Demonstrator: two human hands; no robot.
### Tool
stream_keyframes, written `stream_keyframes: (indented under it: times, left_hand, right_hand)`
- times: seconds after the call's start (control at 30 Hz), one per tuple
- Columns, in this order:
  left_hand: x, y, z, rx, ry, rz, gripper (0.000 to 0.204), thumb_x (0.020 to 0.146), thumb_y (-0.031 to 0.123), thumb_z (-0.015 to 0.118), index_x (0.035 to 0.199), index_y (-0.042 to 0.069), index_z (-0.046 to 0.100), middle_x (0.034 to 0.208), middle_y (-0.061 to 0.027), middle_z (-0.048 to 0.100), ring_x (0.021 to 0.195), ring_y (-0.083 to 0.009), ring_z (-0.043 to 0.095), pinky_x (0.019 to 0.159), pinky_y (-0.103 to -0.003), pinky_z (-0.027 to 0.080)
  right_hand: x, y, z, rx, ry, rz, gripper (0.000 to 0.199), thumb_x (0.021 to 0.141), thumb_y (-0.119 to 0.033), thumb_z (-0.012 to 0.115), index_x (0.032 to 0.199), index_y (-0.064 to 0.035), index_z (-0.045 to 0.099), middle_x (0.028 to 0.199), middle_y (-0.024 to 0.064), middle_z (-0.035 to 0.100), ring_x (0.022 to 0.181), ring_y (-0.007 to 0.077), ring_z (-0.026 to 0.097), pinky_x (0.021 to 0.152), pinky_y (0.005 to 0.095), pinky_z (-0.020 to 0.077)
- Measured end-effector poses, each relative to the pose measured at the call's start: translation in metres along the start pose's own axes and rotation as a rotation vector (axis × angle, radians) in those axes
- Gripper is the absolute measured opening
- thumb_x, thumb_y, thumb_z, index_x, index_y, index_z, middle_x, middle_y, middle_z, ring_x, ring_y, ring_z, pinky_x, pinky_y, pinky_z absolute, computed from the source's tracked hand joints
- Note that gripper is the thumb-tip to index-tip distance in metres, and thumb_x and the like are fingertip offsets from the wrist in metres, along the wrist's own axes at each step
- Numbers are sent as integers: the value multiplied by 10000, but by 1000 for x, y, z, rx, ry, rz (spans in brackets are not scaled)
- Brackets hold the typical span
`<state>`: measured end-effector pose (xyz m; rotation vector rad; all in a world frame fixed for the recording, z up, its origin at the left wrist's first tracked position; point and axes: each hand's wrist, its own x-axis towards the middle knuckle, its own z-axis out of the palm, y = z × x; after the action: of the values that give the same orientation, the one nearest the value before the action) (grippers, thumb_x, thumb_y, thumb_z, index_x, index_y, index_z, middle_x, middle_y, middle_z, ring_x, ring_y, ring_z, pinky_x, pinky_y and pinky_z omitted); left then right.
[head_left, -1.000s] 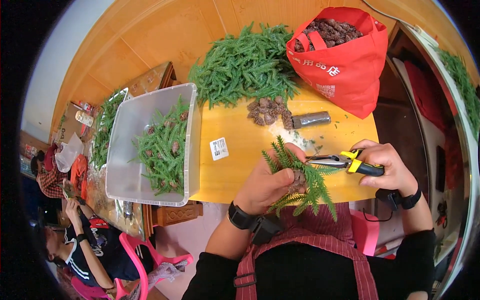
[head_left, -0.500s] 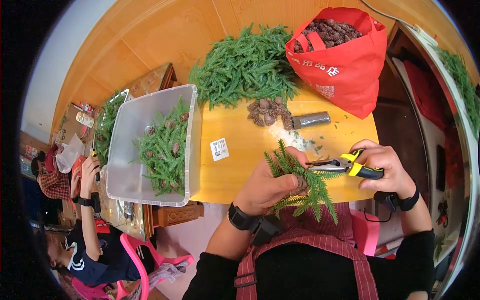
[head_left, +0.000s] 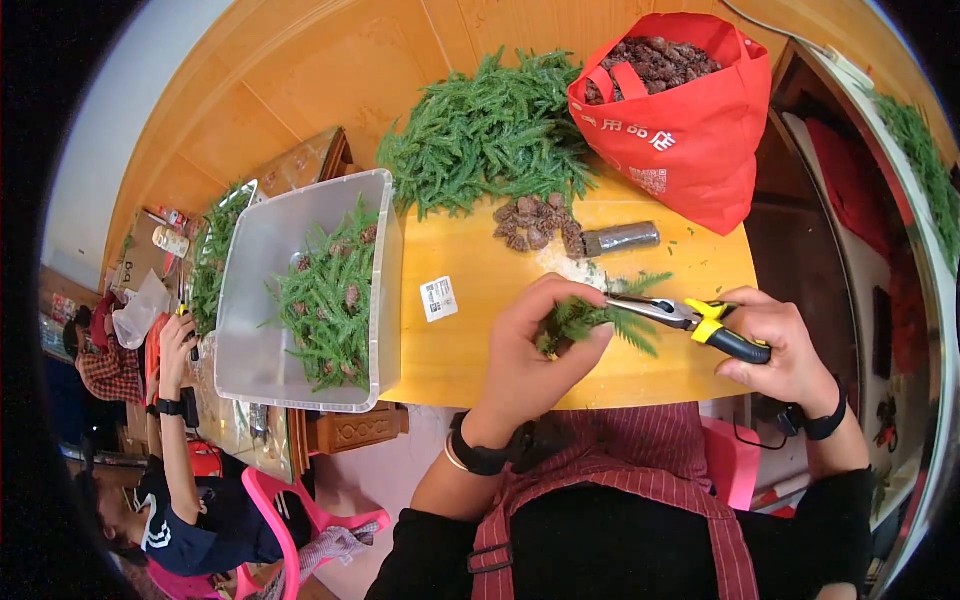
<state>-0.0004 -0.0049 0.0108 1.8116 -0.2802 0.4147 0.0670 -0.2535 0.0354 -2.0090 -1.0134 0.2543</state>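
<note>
My left hand (head_left: 545,355) is closed on an artificial pine sprig (head_left: 636,332), its green needles fanning out to the right past the fingertips. My right hand (head_left: 785,345) grips pliers (head_left: 728,338) with yellow and black handles. The pliers' metal jaws lie against the sprig beside my left fingertips. Whether they bite on anything there cannot be made out. The pinecone seen earlier on the sprig is hidden by my left hand. Beyond the hands lie a small heap of pinecones (head_left: 532,220) and a dark, wrapped bundle (head_left: 622,238).
A clear plastic bin (head_left: 250,300) holds sprigs with pinecones at left. Green sprigs (head_left: 485,135) are heaped at the back, beside a red bag (head_left: 680,150) of pinecones. A white label (head_left: 437,298) lies on the yellow table (head_left: 450,365). Another person (head_left: 200,515) sits at far left.
My left hand has turned, bringing its back and thumb round and swinging the sprig's needles to the right. The pliers have tilted, their jaws a little higher and handles slightly lower.
</note>
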Motion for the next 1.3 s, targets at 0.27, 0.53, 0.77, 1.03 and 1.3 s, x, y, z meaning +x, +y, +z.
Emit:
stream_keyframes:
  times: [0.27, 0.53, 0.77, 1.03, 1.3]
  left_hand:
    - [-5, -3, 8, -980, -39, -518, 175, 784, 62, 552, 948, 41, 495, 808, 9, 490, 703, -74, 470, 596, -225, 403]
    - [-6, -9, 8, -1123, -105, -624, 224, 740, 128, 588, 909, 48, 463, 896, -46, 495, 850, -152, 486, 762, -282, 387]
    - [-9, -3, 9, -1138, -132, -705, 238, 719, 144, 610, 871, 54, 451, 790, -6, 425, 734, -102, 431, 631, -227, 358]
    - [-7, -5, 7, -1047, -148, -597, 198, 716, 109, 598, 846, 54, 460, 789, -18, 426, 741, -113, 440, 647, -234, 366]
    - [-2, -10, 12, 73, 124, 187, 101, 729, -15, 566, 806, 10, 506, 778, -37, 471, 665, -109, 449, 593, -214, 364]
  right_hand:
    - [-1, 16, 5, 63, -5, -128, 371, 653, -293, 701, 594, -19, 459, 803, 134, 601, 956, 351, 515, 809, 406, 398]
    - [2, 29, 6, 118, -34, -210, 364, 657, -285, 708, 606, -19, 464, 824, 132, 600, 980, 362, 500, 794, 416, 401]
    - [3, 31, 7, 105, -43, -268, 368, 650, -288, 722, 614, -21, 471, 811, 116, 602, 952, 354, 512, 785, 414, 408]
    - [0, 26, 7, 61, 11, -205, 339, 646, -295, 730, 610, -39, 511, 700, 82, 609, 785, 306, 569, 753, 370, 442]
    - [-5, 13, 11, 40, 31, -29, 317, 669, -286, 702, 612, -33, 520, 644, 76, 586, 699, 289, 577, 759, 367, 446]
